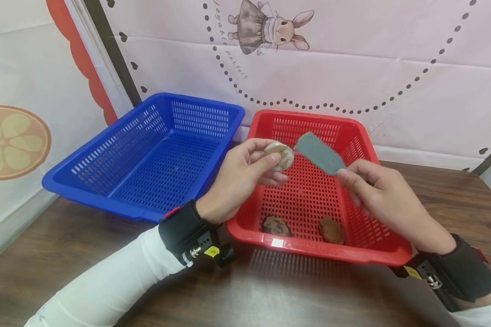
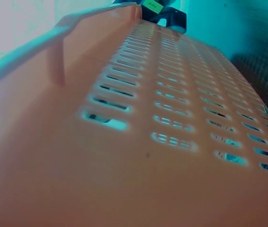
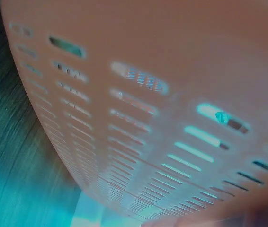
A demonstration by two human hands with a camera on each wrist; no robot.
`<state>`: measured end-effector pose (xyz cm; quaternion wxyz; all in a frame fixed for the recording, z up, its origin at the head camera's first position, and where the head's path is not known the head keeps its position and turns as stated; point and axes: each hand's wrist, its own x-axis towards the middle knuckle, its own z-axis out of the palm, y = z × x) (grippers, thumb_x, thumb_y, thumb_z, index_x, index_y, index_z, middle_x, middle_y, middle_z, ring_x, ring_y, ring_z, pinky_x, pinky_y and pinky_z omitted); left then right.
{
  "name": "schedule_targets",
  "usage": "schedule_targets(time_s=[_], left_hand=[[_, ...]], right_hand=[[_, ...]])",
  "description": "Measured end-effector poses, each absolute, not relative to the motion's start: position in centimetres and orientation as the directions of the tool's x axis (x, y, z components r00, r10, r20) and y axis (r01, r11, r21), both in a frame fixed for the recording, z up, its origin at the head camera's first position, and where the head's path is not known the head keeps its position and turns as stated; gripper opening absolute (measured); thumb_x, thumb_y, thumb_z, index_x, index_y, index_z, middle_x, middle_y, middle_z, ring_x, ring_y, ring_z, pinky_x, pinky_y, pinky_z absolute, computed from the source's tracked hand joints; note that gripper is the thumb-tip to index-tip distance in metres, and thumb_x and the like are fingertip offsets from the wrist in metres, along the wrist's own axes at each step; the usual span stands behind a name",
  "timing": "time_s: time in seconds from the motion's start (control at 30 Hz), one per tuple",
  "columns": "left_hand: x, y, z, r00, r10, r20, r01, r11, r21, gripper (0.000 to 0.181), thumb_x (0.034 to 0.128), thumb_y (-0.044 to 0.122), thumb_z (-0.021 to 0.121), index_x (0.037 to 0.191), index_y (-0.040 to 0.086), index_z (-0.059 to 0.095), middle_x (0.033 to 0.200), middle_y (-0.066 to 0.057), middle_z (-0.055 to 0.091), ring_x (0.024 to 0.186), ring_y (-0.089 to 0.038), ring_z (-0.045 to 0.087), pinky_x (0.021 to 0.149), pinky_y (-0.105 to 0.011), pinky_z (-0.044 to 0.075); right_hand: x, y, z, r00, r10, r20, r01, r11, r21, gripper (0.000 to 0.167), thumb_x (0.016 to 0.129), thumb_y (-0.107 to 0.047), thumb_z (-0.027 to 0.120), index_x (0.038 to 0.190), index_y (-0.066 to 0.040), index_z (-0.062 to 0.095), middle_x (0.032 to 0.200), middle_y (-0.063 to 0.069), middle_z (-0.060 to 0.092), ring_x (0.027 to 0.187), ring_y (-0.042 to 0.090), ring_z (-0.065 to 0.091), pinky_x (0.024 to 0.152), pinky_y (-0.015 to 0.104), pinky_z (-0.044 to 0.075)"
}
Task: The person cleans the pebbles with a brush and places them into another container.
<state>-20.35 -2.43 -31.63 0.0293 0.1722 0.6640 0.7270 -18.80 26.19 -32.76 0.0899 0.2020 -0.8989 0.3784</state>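
Observation:
Above the red basket (image 1: pixel 266 234), my left hand (image 1: pixel 245 170) holds a pale, round, flattish piece with brown patches (image 1: pixel 281 156) between thumb and fingers. My right hand (image 1: pixel 382 200) pinches the near end of a flat grey-green paddle-shaped piece (image 1: pixel 320 154). Its far end points at the round piece, close to its edge; whether they touch I cannot tell. In the basket's near part lie a brown piece with dark spots (image 1: pixel 276 225) and a plain brown rounded piece (image 1: pixel 331 230). Slotted basket wall (image 2: pixel 124 165) fills most of the left wrist view, and similar wall (image 3: pixel 96 123) the right wrist view; neither shows the held pieces.
A blue slotted basket (image 1: pixel 143 213) stands left of the red one on the dark wooden table (image 1: pixel 270 299). A pale printed cloth (image 1: pixel 352 54) hangs behind both. Each wrist wears a black strap (image 1: pixel 184 229) with a small device.

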Motion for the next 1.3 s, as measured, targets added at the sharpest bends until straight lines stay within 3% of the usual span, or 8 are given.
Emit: schedule_targets(time_s=[0.17,0.33,0.5,0.63,0.9,1.3], left_hand=[[-20.32,-2.49,-31.56,-0.937,0.270,0.220,0.192,-0.129,0.973,0.030,0.1081,0.007,0.061,0.138,0.001,0.059,0.117,-0.018,0.075,0.097,-0.031,0.077,0.088,-0.040,0.064],[-20.34,-2.41,-31.58,-0.935,0.277,0.221,0.190,-0.135,0.972,0.029,0.1092,0.007,0.059,0.138,0.000,0.059,0.118,-0.018,0.075,0.097,-0.031,0.077,0.088,-0.040,0.064],[-20.39,-2.49,-31.39,-0.934,0.271,0.232,0.203,-0.132,0.970,0.029,0.1092,0.007,0.059,0.138,0.001,0.058,0.117,-0.016,0.075,0.097,-0.031,0.078,0.088,-0.040,0.064],[-20.44,-2.44,-31.30,-0.934,0.275,0.230,0.199,-0.135,0.971,0.030,0.1094,0.007,0.059,0.138,0.001,0.058,0.118,-0.017,0.075,0.098,-0.031,0.078,0.089,-0.040,0.064],[-20.26,-2.19,-31.60,-0.940,0.269,0.210,0.172,-0.159,0.972,0.031,0.1086,0.005,0.060,0.138,0.000,0.057,0.120,-0.017,0.075,0.099,-0.032,0.078,0.087,-0.040,0.064],[-20.43,-2.33,-31.45,-0.943,0.274,0.189,0.155,-0.140,0.978,0.031,0.1090,0.005,0.059,0.140,0.001,0.056,0.121,-0.016,0.074,0.098,-0.032,0.078,0.087,-0.039,0.064]], right_hand=[[-18.72,26.37,-32.86,-0.872,-0.335,0.356,-0.489,0.555,-0.674,0.009,0.105,-0.016,0.069,0.099,-0.012,0.065,0.065,0.003,0.056,0.051,0.022,0.053,0.045,0.029,0.045],[-18.75,26.21,-32.90,-0.830,-0.437,0.348,-0.554,0.575,-0.602,0.011,0.100,-0.014,0.075,0.096,-0.016,0.066,0.064,-0.005,0.054,0.051,0.019,0.052,0.049,0.027,0.045],[-18.95,26.05,-32.58,-0.868,-0.366,0.335,-0.496,0.650,-0.576,0.013,0.102,-0.021,0.074,0.094,-0.016,0.065,0.065,-0.003,0.056,0.054,0.020,0.054,0.052,0.027,0.045],[-18.88,26.30,-32.53,-0.891,-0.307,0.334,-0.453,0.644,-0.617,0.015,0.105,-0.024,0.070,0.096,-0.014,0.064,0.065,0.001,0.056,0.052,0.023,0.054,0.048,0.028,0.045],[-18.66,26.45,-32.94,-0.826,-0.443,0.348,-0.562,0.600,-0.570,0.009,0.099,-0.015,0.077,0.097,-0.016,0.068,0.065,-0.008,0.054,0.052,0.017,0.053,0.052,0.026,0.048],[-18.67,26.15,-32.75,-0.888,-0.316,0.333,-0.458,0.668,-0.587,0.015,0.104,-0.022,0.072,0.093,-0.014,0.065,0.065,-0.001,0.056,0.055,0.022,0.054,0.051,0.028,0.044]])
